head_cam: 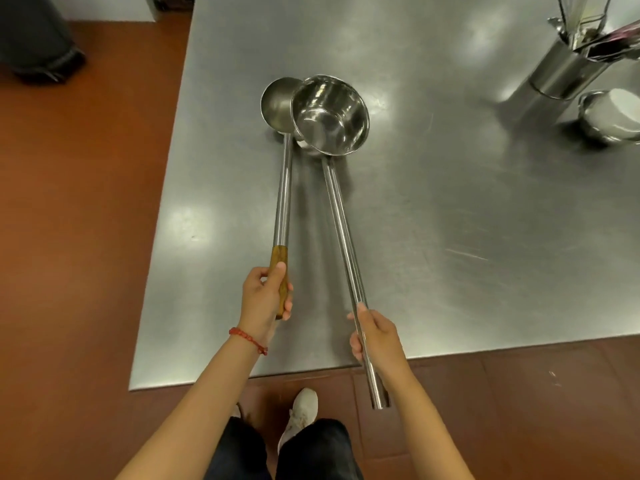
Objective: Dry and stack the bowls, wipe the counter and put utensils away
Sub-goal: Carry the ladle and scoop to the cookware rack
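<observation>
2 long ladles are in hand, their bowls low over the counter (450, 209) near its middle, whether resting on it or just above I cannot tell. The left hand (265, 294) is wrapped around the wooden grip of the shallow ladle (278, 102); the right hand (375, 336) is curled round the steel shaft of the deep ladle (330, 116), short of its end, which juts out past the counter edge. The 2 bowls overlap, the deep one tipped against the shallow one.

The step looks like putting utensils away. To do it well, lift both bowls together, keep the shafts from crossing, and swing them toward the holder (568, 72) at the far right, handles kept low so the bowls do not bang.

That holder is already crowded with tools, so room for 2 long handles seems tight, and it could tip. 1 small bowl (611, 116) sits just beside it, in the likely path. A shoe (301, 414) shows below on the red floor.
</observation>
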Available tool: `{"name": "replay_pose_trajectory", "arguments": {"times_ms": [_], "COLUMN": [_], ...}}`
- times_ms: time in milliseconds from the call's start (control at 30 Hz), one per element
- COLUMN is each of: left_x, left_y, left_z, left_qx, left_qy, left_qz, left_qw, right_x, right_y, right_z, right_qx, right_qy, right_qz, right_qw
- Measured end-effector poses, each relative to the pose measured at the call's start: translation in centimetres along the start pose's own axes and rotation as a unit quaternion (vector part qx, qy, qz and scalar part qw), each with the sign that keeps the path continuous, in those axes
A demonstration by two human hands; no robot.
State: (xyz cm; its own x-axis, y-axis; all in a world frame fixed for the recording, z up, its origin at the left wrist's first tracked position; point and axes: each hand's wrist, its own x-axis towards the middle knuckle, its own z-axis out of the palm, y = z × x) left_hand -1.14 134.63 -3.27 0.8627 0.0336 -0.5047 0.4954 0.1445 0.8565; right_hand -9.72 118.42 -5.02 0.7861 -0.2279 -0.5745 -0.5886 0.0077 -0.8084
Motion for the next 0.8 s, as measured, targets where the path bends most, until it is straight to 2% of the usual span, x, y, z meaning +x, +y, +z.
{"name": "replay_pose_trajectory", "arguments": {"times_ms": [200, 433, 600, 800], "left_x": [-1.1, -1.7, -2.6, -4.2], "left_y": [0.5, 0.8, 1.5, 3.3], "left_z": [-2.5, -9.2, -15.6, -27.4], "left_qx": [0.009, -0.032, -0.067, -0.105], "left_qy": [0.017, 0.047, 0.074, 0.113], "left_qz": [0.023, 0.034, 0.044, 0.076], "left_qw": [1.000, 0.998, 0.994, 0.985], "right_x": [-1.2, -2.6, -3.7, -5.6], "right_y": [-1.3, -3.4, -5.1, -5.9], "right_z": [3.1, 7.5, 13.5, 24.4], "right_qx": [0.004, -0.029, -0.044, -0.086], "right_qy": [0.027, 0.029, 0.002, -0.045], "right_qz": [-0.037, -0.075, -0.088, -0.089], "right_qw": [0.999, 0.996, 0.995, 0.991]}}
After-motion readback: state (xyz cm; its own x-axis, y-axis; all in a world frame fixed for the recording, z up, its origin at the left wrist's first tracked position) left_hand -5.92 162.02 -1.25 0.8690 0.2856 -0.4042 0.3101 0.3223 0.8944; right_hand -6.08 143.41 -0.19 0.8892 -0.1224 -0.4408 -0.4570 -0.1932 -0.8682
